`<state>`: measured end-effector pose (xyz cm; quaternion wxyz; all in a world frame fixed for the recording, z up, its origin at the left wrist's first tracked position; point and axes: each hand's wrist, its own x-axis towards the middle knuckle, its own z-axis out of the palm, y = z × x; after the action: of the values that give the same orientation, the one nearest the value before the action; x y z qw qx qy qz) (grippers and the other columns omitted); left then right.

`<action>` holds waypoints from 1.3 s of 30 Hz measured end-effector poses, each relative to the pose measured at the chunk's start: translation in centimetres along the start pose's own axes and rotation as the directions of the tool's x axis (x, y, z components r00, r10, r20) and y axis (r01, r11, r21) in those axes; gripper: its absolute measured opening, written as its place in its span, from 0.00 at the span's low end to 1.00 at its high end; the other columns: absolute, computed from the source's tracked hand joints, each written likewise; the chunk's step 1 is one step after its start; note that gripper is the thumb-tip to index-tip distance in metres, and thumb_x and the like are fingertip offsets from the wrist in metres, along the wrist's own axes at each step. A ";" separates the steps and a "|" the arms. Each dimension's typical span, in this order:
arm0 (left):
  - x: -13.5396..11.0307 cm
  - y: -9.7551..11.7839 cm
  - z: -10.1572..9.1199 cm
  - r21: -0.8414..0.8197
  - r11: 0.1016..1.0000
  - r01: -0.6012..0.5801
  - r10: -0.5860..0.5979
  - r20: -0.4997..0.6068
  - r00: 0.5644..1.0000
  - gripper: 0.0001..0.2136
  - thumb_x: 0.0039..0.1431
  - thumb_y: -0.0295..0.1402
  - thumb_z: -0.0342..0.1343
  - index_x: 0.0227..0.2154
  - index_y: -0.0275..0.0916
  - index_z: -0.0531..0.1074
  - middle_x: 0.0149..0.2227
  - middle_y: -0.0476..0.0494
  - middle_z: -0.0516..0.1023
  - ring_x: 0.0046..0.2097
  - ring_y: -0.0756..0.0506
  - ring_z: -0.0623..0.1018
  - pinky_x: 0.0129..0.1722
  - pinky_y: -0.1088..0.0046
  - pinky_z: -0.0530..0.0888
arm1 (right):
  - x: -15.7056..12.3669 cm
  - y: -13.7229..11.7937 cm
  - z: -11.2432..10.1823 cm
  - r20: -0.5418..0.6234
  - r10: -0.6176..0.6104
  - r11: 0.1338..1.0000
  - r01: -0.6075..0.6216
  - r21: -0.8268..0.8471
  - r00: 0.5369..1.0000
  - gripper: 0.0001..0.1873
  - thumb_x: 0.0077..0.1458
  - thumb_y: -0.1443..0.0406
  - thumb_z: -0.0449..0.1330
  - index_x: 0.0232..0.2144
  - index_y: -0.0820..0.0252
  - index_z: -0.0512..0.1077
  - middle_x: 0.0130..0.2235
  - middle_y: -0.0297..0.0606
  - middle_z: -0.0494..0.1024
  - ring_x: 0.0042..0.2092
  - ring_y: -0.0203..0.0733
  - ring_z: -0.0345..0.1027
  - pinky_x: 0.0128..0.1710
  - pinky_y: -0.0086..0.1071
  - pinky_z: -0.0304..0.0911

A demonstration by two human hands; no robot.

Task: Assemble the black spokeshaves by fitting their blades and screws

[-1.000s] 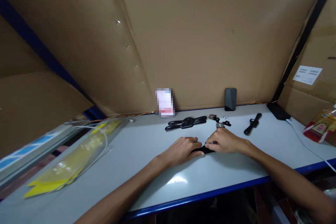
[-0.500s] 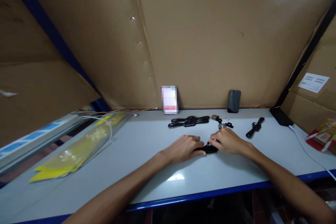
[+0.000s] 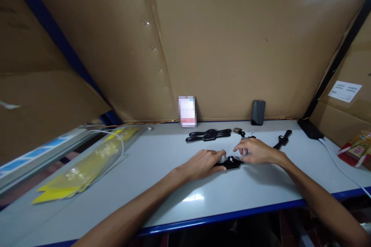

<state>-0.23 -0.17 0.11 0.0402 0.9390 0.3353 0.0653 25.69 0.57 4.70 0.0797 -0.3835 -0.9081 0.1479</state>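
Observation:
A black spokeshave lies on the table with a small silvery part at its centre. My left hand is closed around its left handle, thumb along the near side. My right hand hovers at the other end, fingers apart and slightly bent. It covers most of the right handle; whether it touches it I cannot tell. Just beyond the right hand lie a flat metal blade, small black pieces and small silvery screws. Part of this group is hidden behind the hand.
More black spokeshaves lie together at the back, and another spokeshave lies right. A phone and a blurred card lean on the cardboard wall. A yellow-backed plastic bag and a white cable lie left.
My right hand has let go of the spokeshave's middle and moved right, its fingers spreading. The silvery centre part now shows. My left hand stays on the handle.

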 end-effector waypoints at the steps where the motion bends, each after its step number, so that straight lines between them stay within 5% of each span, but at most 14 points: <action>1: 0.0 0.0 0.0 -0.008 1.000 0.004 -0.004 -0.002 1.000 0.21 0.73 0.51 0.44 0.52 0.39 0.69 0.34 0.44 0.78 0.33 0.43 0.77 0.32 0.69 0.66 | -0.1 0.1 -0.2 0.056 -0.008 1.000 0.008 0.002 0.998 0.16 0.53 0.68 0.63 0.46 0.56 0.79 0.39 0.37 0.78 0.39 0.41 0.67 0.39 0.32 0.56; 5: -0.1 -0.1 0.1 -0.035 0.999 -0.021 0.021 0.004 1.000 0.21 0.74 0.50 0.44 0.56 0.42 0.69 0.39 0.42 0.80 0.38 0.42 0.79 0.36 0.68 0.69 | -0.1 0.2 -0.2 0.161 -0.031 1.000 0.031 0.004 0.986 0.12 0.49 0.69 0.64 0.39 0.57 0.78 0.38 0.36 0.76 0.37 0.40 0.64 0.38 0.32 0.56; 13: -0.1 0.0 -0.1 -0.058 0.998 -0.028 0.029 0.006 1.000 0.21 0.74 0.49 0.43 0.56 0.41 0.71 0.38 0.41 0.79 0.37 0.41 0.79 0.35 0.68 0.69 | 0.3 0.3 0.8 0.106 -0.031 0.999 0.027 0.042 0.994 0.12 0.47 0.74 0.62 0.35 0.58 0.78 0.34 0.33 0.74 0.33 0.36 0.61 0.36 0.31 0.54; 23: -0.3 -0.3 0.3 -0.081 0.996 -0.041 0.038 -0.033 0.999 0.20 0.74 0.50 0.43 0.55 0.43 0.70 0.37 0.43 0.78 0.35 0.42 0.77 0.33 0.69 0.67 | 0.2 -0.2 0.6 0.105 -0.013 0.997 0.006 0.071 0.994 0.13 0.48 0.74 0.63 0.37 0.56 0.79 0.30 0.31 0.73 0.31 0.36 0.62 0.32 0.30 0.53; 28: -0.3 -0.1 0.1 -0.061 0.998 -0.013 0.012 -0.016 1.000 0.20 0.74 0.52 0.42 0.46 0.41 0.69 0.33 0.46 0.76 0.32 0.43 0.75 0.31 0.69 0.65 | 0.0 -0.3 0.7 0.075 0.035 0.999 -0.038 0.038 0.997 0.18 0.47 0.74 0.62 0.43 0.58 0.75 0.32 0.34 0.76 0.35 0.40 0.65 0.32 0.30 0.52; 33: -0.2 0.0 0.0 -0.026 0.999 -0.028 0.028 -0.005 1.000 0.19 0.74 0.51 0.42 0.43 0.41 0.68 0.33 0.46 0.75 0.32 0.44 0.75 0.30 0.70 0.64 | -0.2 -0.6 0.7 0.062 -0.080 0.996 0.077 0.039 0.995 0.15 0.47 0.73 0.60 0.39 0.57 0.78 0.38 0.36 0.77 0.37 0.40 0.67 0.38 0.31 0.56; 39: -0.2 -0.1 0.0 -0.045 0.998 -0.035 0.035 -0.010 0.999 0.19 0.74 0.50 0.42 0.46 0.41 0.69 0.35 0.45 0.76 0.33 0.44 0.76 0.31 0.69 0.65 | -0.4 -1.1 0.7 0.045 -0.120 0.991 0.117 0.067 0.992 0.26 0.50 0.74 0.56 0.49 0.52 0.79 0.35 0.35 0.77 0.35 0.40 0.67 0.37 0.31 0.57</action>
<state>-0.41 -0.25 0.05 0.0585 0.9432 0.3176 0.0781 25.08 -0.61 4.42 0.0786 -0.3223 -0.9257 0.1814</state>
